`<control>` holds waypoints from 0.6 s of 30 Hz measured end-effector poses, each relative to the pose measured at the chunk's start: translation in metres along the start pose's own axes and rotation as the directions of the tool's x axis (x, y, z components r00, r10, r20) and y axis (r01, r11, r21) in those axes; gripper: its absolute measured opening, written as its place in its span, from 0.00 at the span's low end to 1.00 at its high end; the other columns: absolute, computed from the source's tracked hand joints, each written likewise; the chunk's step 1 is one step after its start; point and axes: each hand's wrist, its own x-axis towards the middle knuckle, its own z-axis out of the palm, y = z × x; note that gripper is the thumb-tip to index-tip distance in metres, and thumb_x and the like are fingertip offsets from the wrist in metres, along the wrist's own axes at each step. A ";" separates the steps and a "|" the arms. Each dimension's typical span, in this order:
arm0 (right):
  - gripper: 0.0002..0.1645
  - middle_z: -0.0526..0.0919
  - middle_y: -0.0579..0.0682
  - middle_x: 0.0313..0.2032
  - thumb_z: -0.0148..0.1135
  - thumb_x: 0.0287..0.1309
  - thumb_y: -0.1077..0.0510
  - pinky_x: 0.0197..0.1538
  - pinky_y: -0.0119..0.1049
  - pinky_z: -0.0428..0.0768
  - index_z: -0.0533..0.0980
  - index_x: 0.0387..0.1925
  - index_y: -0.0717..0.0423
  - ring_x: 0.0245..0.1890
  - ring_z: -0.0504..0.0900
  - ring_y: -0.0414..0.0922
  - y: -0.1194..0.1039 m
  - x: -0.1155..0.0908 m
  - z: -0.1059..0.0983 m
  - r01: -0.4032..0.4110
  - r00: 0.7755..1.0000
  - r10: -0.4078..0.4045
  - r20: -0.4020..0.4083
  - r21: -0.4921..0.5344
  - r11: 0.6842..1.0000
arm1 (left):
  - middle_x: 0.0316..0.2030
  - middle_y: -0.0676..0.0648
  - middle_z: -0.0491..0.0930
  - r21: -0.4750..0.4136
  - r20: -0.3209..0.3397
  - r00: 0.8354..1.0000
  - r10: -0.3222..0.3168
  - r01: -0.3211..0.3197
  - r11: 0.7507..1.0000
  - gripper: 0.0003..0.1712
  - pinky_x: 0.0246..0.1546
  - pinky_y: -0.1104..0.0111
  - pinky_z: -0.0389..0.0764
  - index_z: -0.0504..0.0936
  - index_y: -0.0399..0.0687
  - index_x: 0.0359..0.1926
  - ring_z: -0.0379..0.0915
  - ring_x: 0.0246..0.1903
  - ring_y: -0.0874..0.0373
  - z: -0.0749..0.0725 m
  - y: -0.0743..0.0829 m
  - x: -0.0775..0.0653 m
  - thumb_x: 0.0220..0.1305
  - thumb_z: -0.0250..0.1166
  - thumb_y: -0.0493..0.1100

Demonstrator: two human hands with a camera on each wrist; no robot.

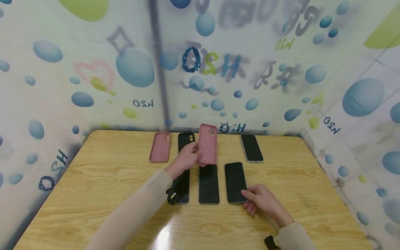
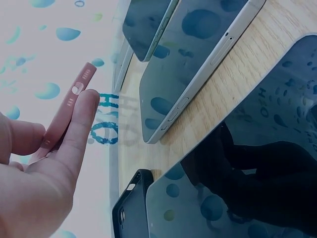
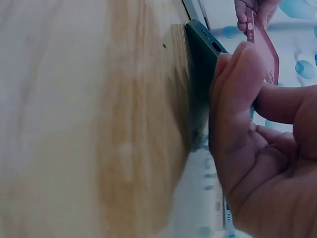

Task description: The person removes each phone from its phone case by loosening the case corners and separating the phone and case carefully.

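Observation:
My left hand holds a pink phone case up above the far side of the table, its hollow inside facing me. In the left wrist view the same case is seen edge-on between thumb and fingers. My right hand pinches the lower right corner of a dark-screened phone. The right wrist view shows this phone's bottom edge tilted up from the wood. Between the hands lies a second phone, and a third phone lies partly under my left wrist.
Another pink case lies at the back left, beside a black case partly hidden by my left hand. A smaller phone lies at the back right. A patterned curtain borders the wooden table behind.

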 end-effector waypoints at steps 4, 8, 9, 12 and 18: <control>0.21 0.83 0.51 0.20 0.57 0.77 0.55 0.21 0.35 0.83 0.76 0.29 0.66 0.15 0.80 0.39 -0.003 -0.002 0.002 -0.036 0.999 0.032 -0.042 -0.105 0.994 | 0.50 0.34 0.81 -0.009 0.005 1.000 0.001 0.000 1.000 0.14 0.47 0.52 0.87 0.71 0.33 0.61 0.87 0.39 0.47 0.001 0.001 0.000 0.81 0.49 0.35; 0.22 0.80 0.49 0.16 0.61 0.74 0.52 0.20 0.36 0.82 0.76 0.24 0.62 0.13 0.78 0.40 -0.006 -0.003 0.005 -0.086 0.991 0.054 -0.124 -0.266 0.960 | 0.50 0.33 0.81 -0.017 0.004 1.000 -0.005 0.005 1.000 0.14 0.48 0.52 0.86 0.70 0.33 0.61 0.87 0.39 0.46 0.001 0.001 0.000 0.81 0.50 0.35; 0.22 0.79 0.49 0.16 0.61 0.74 0.52 0.19 0.36 0.81 0.76 0.23 0.60 0.12 0.77 0.40 -0.006 -0.003 0.005 -0.094 0.988 0.052 -0.143 -0.308 0.947 | 0.50 0.33 0.81 -0.016 0.004 1.000 -0.008 0.008 1.000 0.14 0.48 0.52 0.86 0.70 0.33 0.61 0.87 0.39 0.46 0.001 0.001 0.001 0.81 0.50 0.35; 0.23 0.78 0.48 0.14 0.63 0.72 0.52 0.18 0.34 0.78 0.74 0.21 0.58 0.11 0.75 0.40 -0.009 -0.003 0.006 -0.120 0.982 0.048 -0.184 -0.407 0.906 | 0.50 0.33 0.81 -0.013 0.004 1.000 -0.017 0.017 1.000 0.14 0.49 0.52 0.86 0.70 0.34 0.61 0.87 0.39 0.47 0.001 0.000 0.001 0.81 0.50 0.35; 0.24 0.77 0.48 0.14 0.65 0.71 0.52 0.18 0.33 0.76 0.73 0.19 0.57 0.11 0.74 0.41 -0.012 -0.002 0.008 -0.167 0.973 0.068 -0.220 -0.471 0.866 | 0.50 0.33 0.82 -0.004 0.005 1.000 -0.009 0.009 1.000 0.14 0.48 0.52 0.86 0.71 0.33 0.60 0.88 0.38 0.47 0.001 -0.002 0.002 0.80 0.49 0.34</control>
